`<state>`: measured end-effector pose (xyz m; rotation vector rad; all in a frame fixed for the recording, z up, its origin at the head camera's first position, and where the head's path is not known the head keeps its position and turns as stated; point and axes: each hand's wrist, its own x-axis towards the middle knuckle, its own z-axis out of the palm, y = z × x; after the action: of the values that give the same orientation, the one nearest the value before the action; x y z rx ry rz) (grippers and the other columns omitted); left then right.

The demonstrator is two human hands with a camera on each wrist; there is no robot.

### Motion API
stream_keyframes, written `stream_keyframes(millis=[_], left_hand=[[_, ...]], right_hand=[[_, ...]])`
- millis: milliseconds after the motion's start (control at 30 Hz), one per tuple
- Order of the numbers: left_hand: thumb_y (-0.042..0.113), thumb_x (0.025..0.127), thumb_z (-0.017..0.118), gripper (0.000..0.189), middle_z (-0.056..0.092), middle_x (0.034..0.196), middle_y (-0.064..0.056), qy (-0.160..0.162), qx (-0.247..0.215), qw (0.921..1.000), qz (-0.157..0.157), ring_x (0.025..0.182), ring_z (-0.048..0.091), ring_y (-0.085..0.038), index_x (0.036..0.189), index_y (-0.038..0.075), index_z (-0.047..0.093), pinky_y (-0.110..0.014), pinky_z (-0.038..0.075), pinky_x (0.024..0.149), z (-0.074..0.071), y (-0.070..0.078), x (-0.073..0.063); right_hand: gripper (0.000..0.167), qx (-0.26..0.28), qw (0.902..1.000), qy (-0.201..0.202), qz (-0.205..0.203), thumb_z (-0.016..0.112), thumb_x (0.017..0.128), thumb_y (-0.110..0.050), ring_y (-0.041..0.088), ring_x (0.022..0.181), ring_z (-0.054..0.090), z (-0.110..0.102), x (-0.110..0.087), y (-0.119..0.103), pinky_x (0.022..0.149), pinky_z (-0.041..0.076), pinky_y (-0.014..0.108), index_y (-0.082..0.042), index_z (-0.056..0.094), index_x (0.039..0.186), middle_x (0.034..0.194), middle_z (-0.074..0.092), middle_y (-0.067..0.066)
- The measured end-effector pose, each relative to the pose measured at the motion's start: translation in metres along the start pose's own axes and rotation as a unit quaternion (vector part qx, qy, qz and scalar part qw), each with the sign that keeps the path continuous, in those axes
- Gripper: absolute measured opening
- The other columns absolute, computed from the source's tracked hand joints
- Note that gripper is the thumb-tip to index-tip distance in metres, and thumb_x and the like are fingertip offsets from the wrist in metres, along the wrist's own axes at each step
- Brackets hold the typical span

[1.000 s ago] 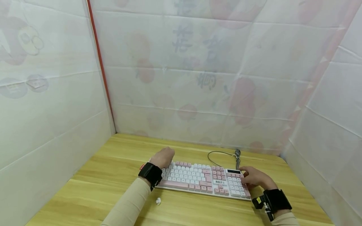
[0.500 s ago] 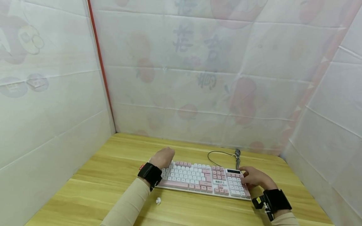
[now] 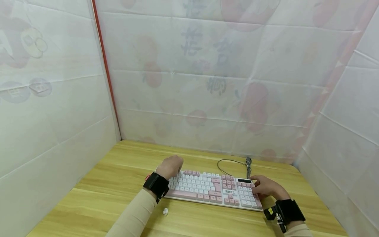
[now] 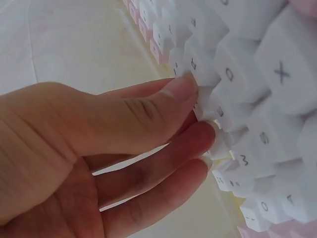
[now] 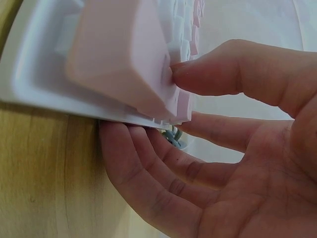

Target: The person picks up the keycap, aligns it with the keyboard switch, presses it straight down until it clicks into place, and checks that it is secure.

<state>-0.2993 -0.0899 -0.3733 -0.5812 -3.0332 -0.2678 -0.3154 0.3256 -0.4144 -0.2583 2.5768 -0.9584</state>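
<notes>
A pink and white keyboard lies on the wooden table. My left hand is bent over its upper left part. In the left wrist view, the thumb and curled fingers of that hand pinch at a white keycap near the number row; the thumb mostly covers it and hides the index fingertip. My right hand grips the keyboard's right end. Its thumb presses the side of a pink key, while the other fingers reach under the edge.
A loose white keycap lies on the table in front of the keyboard. Behind it, a grey cable is bundled, with one loop spread out. White printed sheets enclose the table at the back and both sides.
</notes>
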Motion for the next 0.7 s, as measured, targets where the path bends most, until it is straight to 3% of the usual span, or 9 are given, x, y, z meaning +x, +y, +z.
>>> stream_keyframes(millis=[167,333,500,700], left_hand=[[-0.019,0.086,0.061,0.061,0.012,0.062,0.004,-0.001,0.001,1.0000,-0.004,0.057,0.013,-0.010,0.054,0.018,0.024,-0.025,0.016,0.051,0.0003,0.0018,0.0001],[-0.014,0.082,0.073,0.052,0.030,0.057,0.004,-0.001,0.019,0.9998,-0.011,0.055,0.027,-0.010,0.052,0.015,0.041,-0.025,0.025,0.051,0.0039,0.0030,0.0028],[-0.011,0.081,0.076,0.047,0.040,0.054,0.004,0.015,0.034,0.9993,-0.008,0.054,0.031,-0.010,0.051,0.013,0.050,-0.026,0.030,0.053,0.0087,0.0023,0.0059],[-0.015,0.079,0.073,0.052,0.034,0.052,0.004,0.020,0.027,0.9994,0.001,0.054,0.026,-0.010,0.047,0.014,0.043,-0.025,0.027,0.051,0.0100,0.0015,0.0078]], right_hand=[[0.071,0.003,1.0000,0.000,-0.001,0.069,0.091,-0.004,0.024,0.086,0.062,0.0004,-0.0009,0.0000,0.072,0.056,0.041,0.016,0.035,0.150,0.111,0.063,0.021],[0.071,0.010,0.9999,0.000,-0.003,0.069,0.091,-0.004,0.024,0.088,0.064,0.0008,-0.0022,-0.0009,0.074,0.058,0.042,0.017,0.035,0.150,0.112,0.064,0.021],[0.071,0.018,0.9998,-0.002,-0.004,0.069,0.093,-0.004,0.025,0.088,0.064,0.0015,-0.0014,0.0012,0.074,0.057,0.042,0.016,0.033,0.151,0.115,0.063,0.022],[0.072,0.017,0.9998,0.000,-0.002,0.069,0.091,-0.003,0.024,0.087,0.063,0.0009,-0.0014,0.0015,0.073,0.057,0.041,0.016,0.034,0.151,0.114,0.063,0.022]])
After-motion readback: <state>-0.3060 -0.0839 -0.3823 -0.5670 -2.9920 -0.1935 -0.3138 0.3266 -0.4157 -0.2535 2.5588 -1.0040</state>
